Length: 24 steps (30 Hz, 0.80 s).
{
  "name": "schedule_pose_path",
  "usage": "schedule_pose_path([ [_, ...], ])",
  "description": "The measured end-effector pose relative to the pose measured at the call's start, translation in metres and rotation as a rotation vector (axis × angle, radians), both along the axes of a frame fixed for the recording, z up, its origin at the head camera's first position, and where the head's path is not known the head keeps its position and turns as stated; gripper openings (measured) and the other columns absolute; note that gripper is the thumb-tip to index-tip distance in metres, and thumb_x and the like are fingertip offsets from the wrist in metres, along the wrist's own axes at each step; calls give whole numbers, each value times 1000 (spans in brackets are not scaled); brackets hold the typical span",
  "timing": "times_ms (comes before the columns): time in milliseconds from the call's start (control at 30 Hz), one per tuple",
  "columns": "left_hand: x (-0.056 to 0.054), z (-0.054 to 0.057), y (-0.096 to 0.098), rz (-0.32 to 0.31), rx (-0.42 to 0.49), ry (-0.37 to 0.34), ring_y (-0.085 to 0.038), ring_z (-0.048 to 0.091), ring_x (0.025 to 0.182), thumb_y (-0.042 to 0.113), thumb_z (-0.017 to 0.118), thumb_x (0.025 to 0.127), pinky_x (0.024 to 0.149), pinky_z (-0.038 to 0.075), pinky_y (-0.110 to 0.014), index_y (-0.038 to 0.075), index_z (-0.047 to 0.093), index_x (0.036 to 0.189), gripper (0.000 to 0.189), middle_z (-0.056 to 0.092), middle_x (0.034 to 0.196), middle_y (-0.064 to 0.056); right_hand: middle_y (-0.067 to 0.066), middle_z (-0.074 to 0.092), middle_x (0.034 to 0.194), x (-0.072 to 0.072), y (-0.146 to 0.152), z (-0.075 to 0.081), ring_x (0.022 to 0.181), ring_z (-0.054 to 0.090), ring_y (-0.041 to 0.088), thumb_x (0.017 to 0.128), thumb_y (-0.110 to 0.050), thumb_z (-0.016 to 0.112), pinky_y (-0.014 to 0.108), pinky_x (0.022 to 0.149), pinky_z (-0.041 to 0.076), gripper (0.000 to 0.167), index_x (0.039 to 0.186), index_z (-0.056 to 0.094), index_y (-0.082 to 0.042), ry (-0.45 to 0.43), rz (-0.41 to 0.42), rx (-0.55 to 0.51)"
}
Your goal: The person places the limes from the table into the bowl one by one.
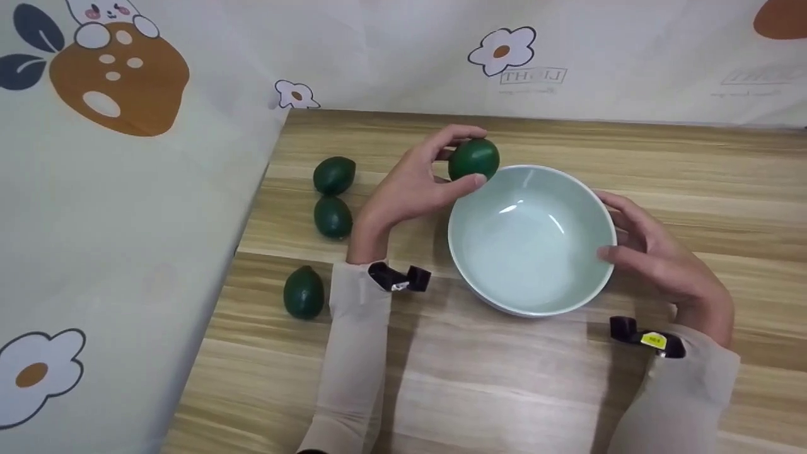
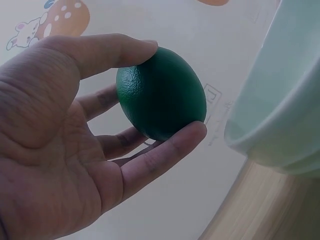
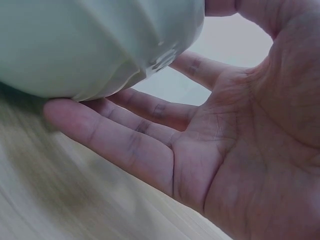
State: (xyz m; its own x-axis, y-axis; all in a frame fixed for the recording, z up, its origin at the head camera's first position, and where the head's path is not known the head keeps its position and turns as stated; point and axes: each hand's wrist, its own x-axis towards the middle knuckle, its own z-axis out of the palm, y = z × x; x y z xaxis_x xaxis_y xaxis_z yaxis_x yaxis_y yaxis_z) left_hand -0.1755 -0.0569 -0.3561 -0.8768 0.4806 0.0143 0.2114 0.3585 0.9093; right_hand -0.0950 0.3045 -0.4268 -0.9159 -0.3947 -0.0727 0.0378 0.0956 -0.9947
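Between thumb and fingers, my left hand (image 1: 419,173) pinches a dark green lime (image 1: 474,159) at the bowl's upper left rim. The left wrist view shows the lime's (image 2: 162,95) finely pebbled skin, with the bowl's wall (image 2: 285,110) to its right. My right hand (image 1: 662,252) holds the pale green bowl (image 1: 529,252) by its right side, thumb over the rim and fingers along the outside. In the right wrist view, fingers (image 3: 115,140) reach under the bowl's ridged outer wall (image 3: 100,45). Nothing lies inside the bowl.
Left of my left arm, two limes lie close together, an upper lime (image 1: 335,176) and a lower lime (image 1: 333,217). Another lime (image 1: 304,292) sits nearer me, beside the sleeve. The wooden table (image 1: 504,391) meets a printed cloth (image 1: 391,57) at its back and left edges.
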Motion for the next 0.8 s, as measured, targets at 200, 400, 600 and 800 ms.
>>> schedule_pose_path([
  [200,1,1,8,-26,-6,8,-24,58,133,29,79,96,97,61,-32,26,57,147,56,57,149,1,4,60,147,0,-1,0,125,67,12,95,9,61,24,92,60,73,162,40,-13,-8,-17,0],
  [400,3,0,15,-52,9,9,-22,59,130,26,80,96,93,63,-30,23,58,147,55,59,147,0,5,60,148,1,-1,-2,125,67,13,94,13,59,25,91,61,74,162,38,-9,12,0,-31],
  [600,4,-2,20,-76,28,15,-22,59,127,24,80,95,92,63,-30,20,58,147,56,60,146,-1,3,61,147,1,0,-2,124,68,12,95,14,58,26,89,62,74,162,37,-9,5,3,-42],
  [800,4,-3,25,-93,9,30,-20,59,126,23,79,95,94,60,-29,20,58,148,57,61,145,-2,3,60,149,0,0,-2,125,68,13,94,14,58,29,87,63,74,162,38,-8,-3,3,-53],
])
